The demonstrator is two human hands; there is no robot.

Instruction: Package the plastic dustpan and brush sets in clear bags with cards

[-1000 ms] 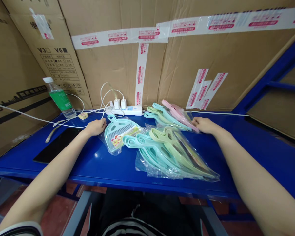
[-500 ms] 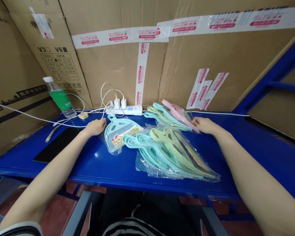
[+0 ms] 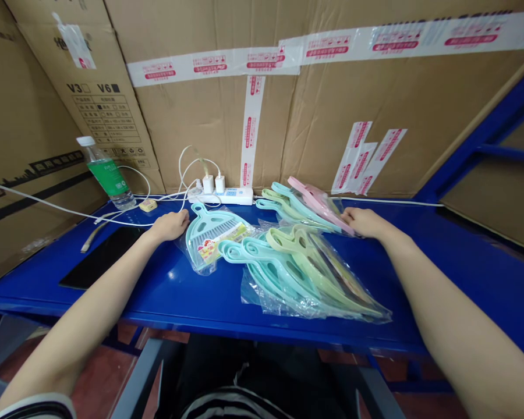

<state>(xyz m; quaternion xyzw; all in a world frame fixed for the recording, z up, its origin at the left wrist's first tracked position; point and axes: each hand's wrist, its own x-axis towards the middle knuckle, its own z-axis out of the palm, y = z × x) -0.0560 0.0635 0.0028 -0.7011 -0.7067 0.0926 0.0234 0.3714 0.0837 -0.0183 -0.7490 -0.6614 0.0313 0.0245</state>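
Note:
My left hand [image 3: 171,226] rests closed on the blue table, by the left edge of a light blue dustpan [image 3: 197,256] with a brush in a clear bag. Whatever its curled fingers hold, if anything, is hidden. On the right, my right hand [image 3: 363,223] is closed at the lower end of a bagged pink dustpan [image 3: 312,196], at the back of a small stack. Under the pink one lie a blue dustpan [image 3: 294,202] and a green dustpan [image 3: 280,203]. In front, several bagged blue dustpans [image 3: 268,273] overlap, with a green dustpan [image 3: 303,247] on top.
A white power strip [image 3: 240,196] with chargers and cables stands along the cardboard wall [image 3: 201,116]. At the left are a water bottle [image 3: 111,177], a small yellowish block [image 3: 148,205] and a flat black item [image 3: 98,259]. A blue metal frame [image 3: 471,139] rises at the right.

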